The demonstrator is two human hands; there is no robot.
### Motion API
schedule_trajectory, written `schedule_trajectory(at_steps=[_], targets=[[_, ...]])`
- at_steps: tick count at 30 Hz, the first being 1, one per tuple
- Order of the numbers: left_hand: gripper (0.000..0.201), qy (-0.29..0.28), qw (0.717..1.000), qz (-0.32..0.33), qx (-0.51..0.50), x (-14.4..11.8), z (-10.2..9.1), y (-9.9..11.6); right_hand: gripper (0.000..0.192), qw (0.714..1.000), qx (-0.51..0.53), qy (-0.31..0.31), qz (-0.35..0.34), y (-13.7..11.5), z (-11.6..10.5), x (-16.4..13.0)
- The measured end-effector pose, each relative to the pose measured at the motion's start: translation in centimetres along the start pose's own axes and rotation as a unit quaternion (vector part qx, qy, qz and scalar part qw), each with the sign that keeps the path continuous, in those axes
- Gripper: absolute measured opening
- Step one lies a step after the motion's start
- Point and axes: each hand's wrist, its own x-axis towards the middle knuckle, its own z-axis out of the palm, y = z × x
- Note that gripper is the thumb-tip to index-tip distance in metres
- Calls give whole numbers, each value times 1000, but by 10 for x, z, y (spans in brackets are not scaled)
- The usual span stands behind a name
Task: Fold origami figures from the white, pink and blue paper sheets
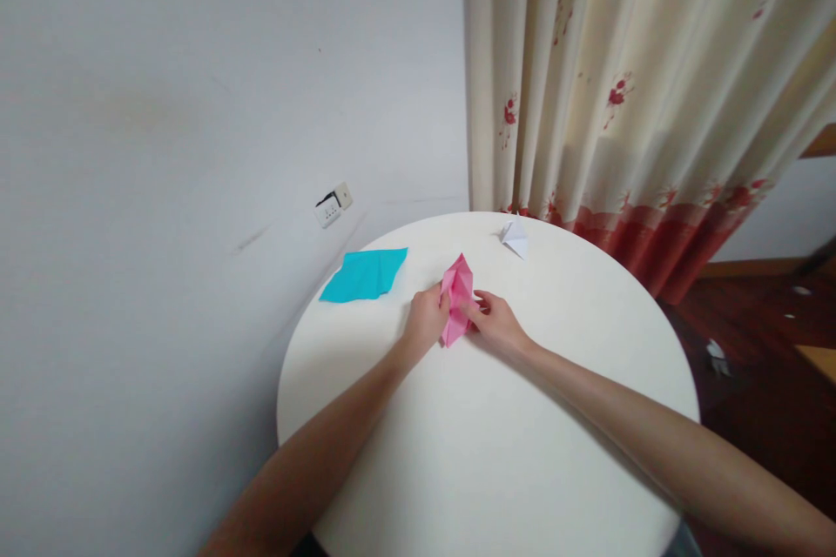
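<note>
From the head view, I'm watching the left hand (pixel 428 313) pinching the left edge of 1 pink paper (pixel 461 280), while the right hand (pixel 500 322) is gripping its right edge. They're holding it over the far half of a round white table (pixel 483 452). It's looking light, thin and creased, so it's probably bending and tearing easily; the 2 edges are seeming the safest holds. A blue sheet (pixel 366 275) is lying to the left, a folded white paper (pixel 515 238) near the far rim. A flowered curtain (pixel 627 78) is hanging beyond, beside a pale wall (pixel 196 148).
</note>
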Motion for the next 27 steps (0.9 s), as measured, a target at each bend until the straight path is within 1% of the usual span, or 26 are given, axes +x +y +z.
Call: schedule_trajectory(at_steps=[2,5,7,10,13,15,17,20,22,24,27], targets=[[28,7,1000,-5,-21,-1,1,1,54,1000,-16,4,6,1,-1,0],[27,4,999,2,-53,-3,5,2,41,1000,-18,-4,4,-1,-5,1],[27,-3,997,10,-75,-4,8,1,32,1000,-22,-2,-8,-3,-7,2],[27,-14,992,21,-124,-4,12,-1,24,997,-46,28,-49,-2,-11,6],[27,-24,981,18,-192,-2,14,-6,24,995,-47,48,-78,-1,-14,8],[27,-35,972,0,-233,0,15,-10,28,996,-18,38,-78,-1,-16,9],[26,-45,959,-14,-280,2,14,-13,36,997,21,16,-69,-3,-19,10],[32,-57,925,-36,-373,5,12,-16,49,996,73,-20,-48,-8,-24,10],[38,-71,895,-66,-435,6,11,-16,51,994,91,-41,-38,-12,-29,10],[42,-97,855,-99,-499,6,11,-17,47,993,94,-53,-36,-16,-33,10],[49,-160,788,-123,-581,5,7,-18,39,994,98,-45,-36,-20,-39,10]])
